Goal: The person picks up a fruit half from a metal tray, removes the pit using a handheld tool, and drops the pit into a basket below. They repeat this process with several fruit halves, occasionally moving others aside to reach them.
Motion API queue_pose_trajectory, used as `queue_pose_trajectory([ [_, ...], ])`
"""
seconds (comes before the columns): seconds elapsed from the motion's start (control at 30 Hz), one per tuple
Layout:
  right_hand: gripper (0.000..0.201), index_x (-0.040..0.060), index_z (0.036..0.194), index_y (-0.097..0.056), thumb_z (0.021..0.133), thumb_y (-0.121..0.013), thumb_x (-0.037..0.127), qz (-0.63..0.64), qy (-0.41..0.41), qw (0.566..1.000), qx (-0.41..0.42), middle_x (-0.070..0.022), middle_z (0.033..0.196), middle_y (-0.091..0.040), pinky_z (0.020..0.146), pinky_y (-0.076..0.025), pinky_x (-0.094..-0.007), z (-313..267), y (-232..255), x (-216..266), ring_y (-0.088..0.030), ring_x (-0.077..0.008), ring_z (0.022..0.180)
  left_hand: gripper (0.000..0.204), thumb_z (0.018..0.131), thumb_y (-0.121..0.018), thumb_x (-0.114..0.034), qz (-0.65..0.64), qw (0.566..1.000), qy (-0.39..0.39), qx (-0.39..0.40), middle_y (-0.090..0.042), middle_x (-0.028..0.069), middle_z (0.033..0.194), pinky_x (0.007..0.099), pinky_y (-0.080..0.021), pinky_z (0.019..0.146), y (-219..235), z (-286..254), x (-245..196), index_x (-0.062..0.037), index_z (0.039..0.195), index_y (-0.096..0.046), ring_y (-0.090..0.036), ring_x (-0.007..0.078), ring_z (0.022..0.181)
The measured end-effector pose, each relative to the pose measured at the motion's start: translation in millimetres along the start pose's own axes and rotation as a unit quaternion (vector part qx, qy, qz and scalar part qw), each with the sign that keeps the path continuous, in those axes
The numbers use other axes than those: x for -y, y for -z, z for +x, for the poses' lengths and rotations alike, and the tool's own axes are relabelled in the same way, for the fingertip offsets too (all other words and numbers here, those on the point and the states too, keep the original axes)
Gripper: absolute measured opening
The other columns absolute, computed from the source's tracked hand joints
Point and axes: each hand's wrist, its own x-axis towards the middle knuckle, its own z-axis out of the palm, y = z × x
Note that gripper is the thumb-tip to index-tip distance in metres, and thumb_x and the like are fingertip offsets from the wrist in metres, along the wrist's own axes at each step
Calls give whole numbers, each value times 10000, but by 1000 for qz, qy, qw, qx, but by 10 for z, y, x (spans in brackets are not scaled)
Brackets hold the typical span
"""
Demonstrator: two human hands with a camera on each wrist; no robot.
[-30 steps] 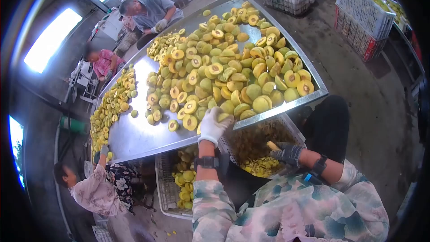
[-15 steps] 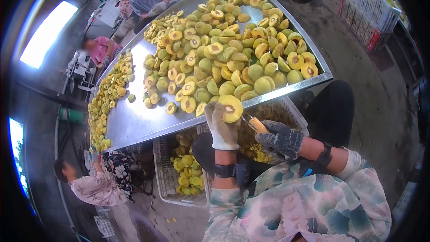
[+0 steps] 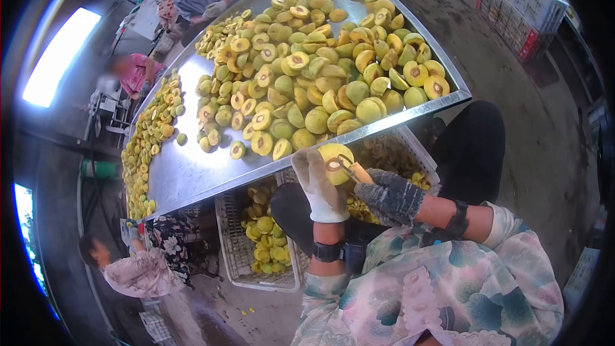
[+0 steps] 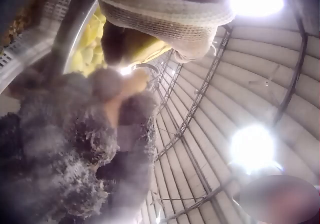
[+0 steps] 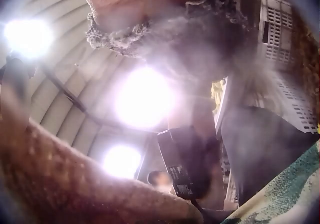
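In the head view my left hand (image 3: 322, 189), in a white glove, holds up a halved yellow peach (image 3: 334, 152) just off the table's near edge, cut face and brown pit showing. My right hand (image 3: 396, 198), in a grey knitted glove, grips the wooden handle of a pitting tool (image 3: 362, 174). Its curved metal end lies over the pit area of the cut face. The left wrist view shows the grey glove (image 4: 75, 139) close below the white glove (image 4: 160, 21), with the metal loop between them. Glare washes out the right wrist view, where the tool is hidden.
A metal-topped table (image 3: 192, 170) with a raised rim bears a heap of peach halves (image 3: 301, 70). Below its edge stand a crate of fruit pieces (image 3: 232, 253) and another crate (image 3: 419, 154) by my knees. Several people work around the table. Stacked crates (image 3: 512, 9) stand at right.
My left hand has lifted a peach half from the table edge and turned its cut face up. The right hand has come up from the crate, bringing the pitting tool onto the fruit.
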Motion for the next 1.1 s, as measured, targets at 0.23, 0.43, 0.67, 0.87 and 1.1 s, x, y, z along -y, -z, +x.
queue_pose_trajectory([
  [0.23,206,70,1012,-542,886,-567,230,-7,-45,999,27,13,727,-537,457,-383,-203,5,62,-72,-474,-45,567,318,949,-445,-338,-357,877,296,-124,-442,76,937,295,-435,746,-285,-183,-104,-47,1073,-411,-474,167,846],
  [0.43,276,62,1083,-534,890,-549,259,-128,103,985,59,0,698,-549,469,-411,-236,135,240,-240,-507,-87,548,472,934,-394,-479,-531,775,311,143,-554,124,917,332,-500,705,30,-21,-185,-52,1133,-414,-578,217,798],
  [0.67,386,17,1214,-474,883,-557,197,-185,192,963,21,-76,1014,-590,776,-463,-278,109,46,-159,-539,-129,897,532,940,-326,-502,-475,819,312,85,-605,169,890,340,-533,611,-107,24,-167,-11,1076,-481,-610,243,704],
  [0.87,360,12,1199,-478,881,-556,163,-115,146,979,81,-73,1037,-580,762,-470,-300,102,118,-100,-541,-140,909,531,934,-362,-502,-466,820,328,-59,-597,170,928,347,-530,616,-110,-21,-325,-7,1096,-462,-602,243,711],
  [1.1,370,-13,1135,-502,864,-572,229,-281,216,935,-1,-191,998,-592,802,-447,-363,-86,68,-66,-580,-292,927,561,906,-398,-542,-531,774,332,-95,-582,161,969,338,-518,609,-25,55,-403,-41,1159,-413,-599,260,719],
])
